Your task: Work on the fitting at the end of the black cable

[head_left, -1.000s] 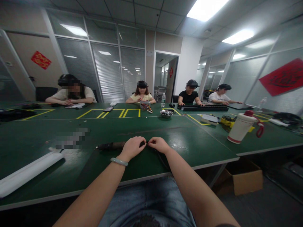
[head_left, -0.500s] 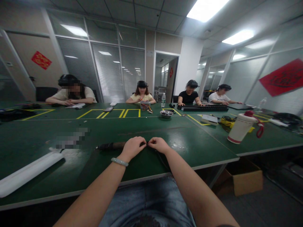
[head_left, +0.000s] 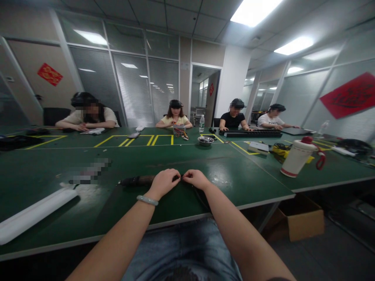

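Little has moved except my view, slightly, as my left hand (head_left: 166, 182) and right hand (head_left: 197, 180) pinch a small dark piece (head_left: 181, 178) above the green table (head_left: 249, 181), apparently mid-manipulation, the next move calling for steady alignment.

1. Ceiling (head_left: 181, 21), tiled, 12 o'clock.
2. Light panels (head_left: 255, 11), rectangular, lit, 1 and 2 o'clock.
3. Glazed partition (head_left: 120, 74), venetian blinds (head_left: 164, 78), 10 o'clock.
4. Door (head_left: 29, 86), tan, 10 o'clock, outermost; red diamond decoration (head_left: 49, 74).
5. Open doorway (head_left: 199, 89), 12 to 1 o'clock; white column (head_left: 234, 70) beside it, 1 o'clock.
6. Red banner (head_left: 350, 95), dark lettering, on glass wall (head_left: 310, 86), 3 o'clock.
7. Worktable (head_left: 258, 187), green top, yellow tape markings (head_left: 104, 141), 9 to 3 o'clock.
8. Floor (head_left: 322, 261), dark grey, 4 o'clock.
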Demonstrator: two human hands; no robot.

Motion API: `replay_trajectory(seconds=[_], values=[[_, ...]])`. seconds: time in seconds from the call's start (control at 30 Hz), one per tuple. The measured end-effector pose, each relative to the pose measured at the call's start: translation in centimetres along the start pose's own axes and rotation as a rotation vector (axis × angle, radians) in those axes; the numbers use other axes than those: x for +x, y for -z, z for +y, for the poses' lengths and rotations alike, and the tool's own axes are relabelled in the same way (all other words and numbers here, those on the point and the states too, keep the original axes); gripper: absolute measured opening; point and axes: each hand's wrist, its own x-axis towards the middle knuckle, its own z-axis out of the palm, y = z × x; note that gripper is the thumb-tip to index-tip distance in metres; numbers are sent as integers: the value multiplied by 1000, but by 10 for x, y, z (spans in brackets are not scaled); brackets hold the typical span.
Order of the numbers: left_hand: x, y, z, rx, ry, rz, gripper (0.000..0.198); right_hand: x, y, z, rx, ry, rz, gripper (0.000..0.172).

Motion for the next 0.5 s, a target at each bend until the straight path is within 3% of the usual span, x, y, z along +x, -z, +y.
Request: replay_trajectory(seconds=[0.5], values=[[0, 0, -1, -22, -27, 7, 16, 1, 0, 0, 2, 9, -5, 17]])
